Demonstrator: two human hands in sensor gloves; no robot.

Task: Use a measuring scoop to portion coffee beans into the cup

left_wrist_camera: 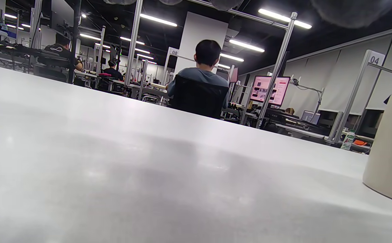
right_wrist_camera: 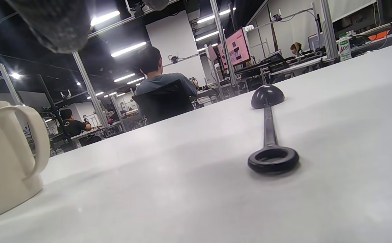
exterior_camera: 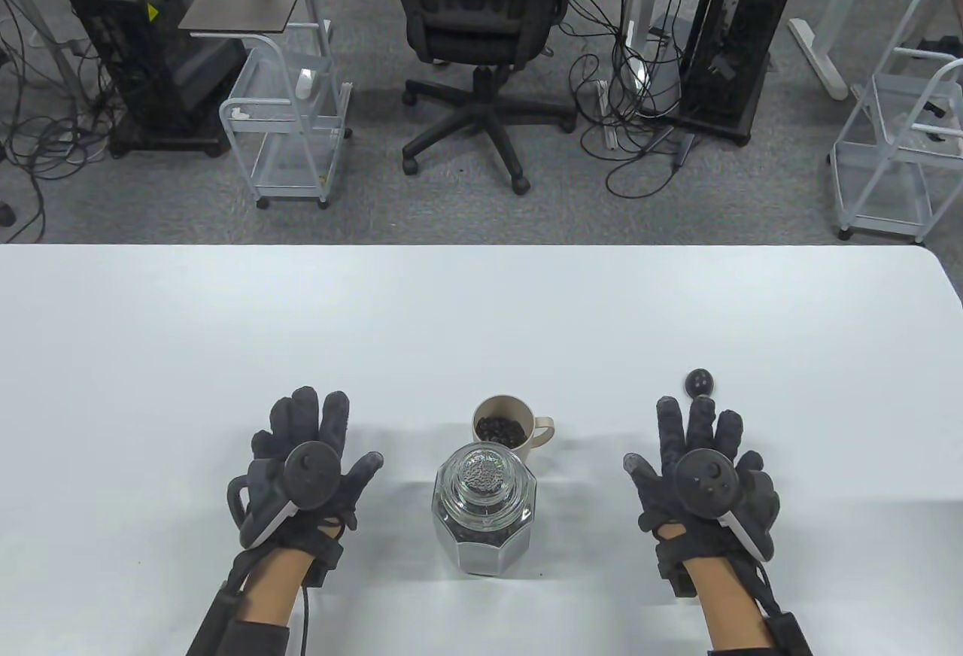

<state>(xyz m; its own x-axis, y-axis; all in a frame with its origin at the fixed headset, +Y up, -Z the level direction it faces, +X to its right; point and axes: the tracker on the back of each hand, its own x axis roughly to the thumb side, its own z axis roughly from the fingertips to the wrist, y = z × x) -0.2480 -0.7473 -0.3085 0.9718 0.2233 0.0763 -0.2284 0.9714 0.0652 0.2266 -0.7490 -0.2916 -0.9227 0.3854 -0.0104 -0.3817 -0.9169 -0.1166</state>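
A: Table view, count of items?
B: One white table [exterior_camera: 481, 325]; one beige handled cup [exterior_camera: 514, 430] holding dark coffee beans [exterior_camera: 499, 429]; one faceted clear glass jar [exterior_camera: 485, 509] with a glass stopper, just in front of the cup; one black plastic measuring scoop [exterior_camera: 700, 382]; two gloved hands.

A: And the fingers?
B: The left hand [exterior_camera: 305, 472] and the right hand [exterior_camera: 703, 479] lie flat, fingers spread and straight, grasping nothing. The scoop's bowl shows just beyond the right fingertips; its handle is hidden under that hand. Jar and cup stand between the hands, apart from both.

A: Left wrist view?
B: One curved beige wall of the cup [left_wrist_camera: 390, 162] at the right edge; blurred fingertips at the top edge.

A: Right wrist view?
B: The scoop [right_wrist_camera: 269, 135] lies bowl-down, its ring end nearer the camera; the cup [right_wrist_camera: 3, 158] stands at the left, well apart from the scoop. One blurred fingertip [right_wrist_camera: 56, 23] hangs above, clear of the scoop.
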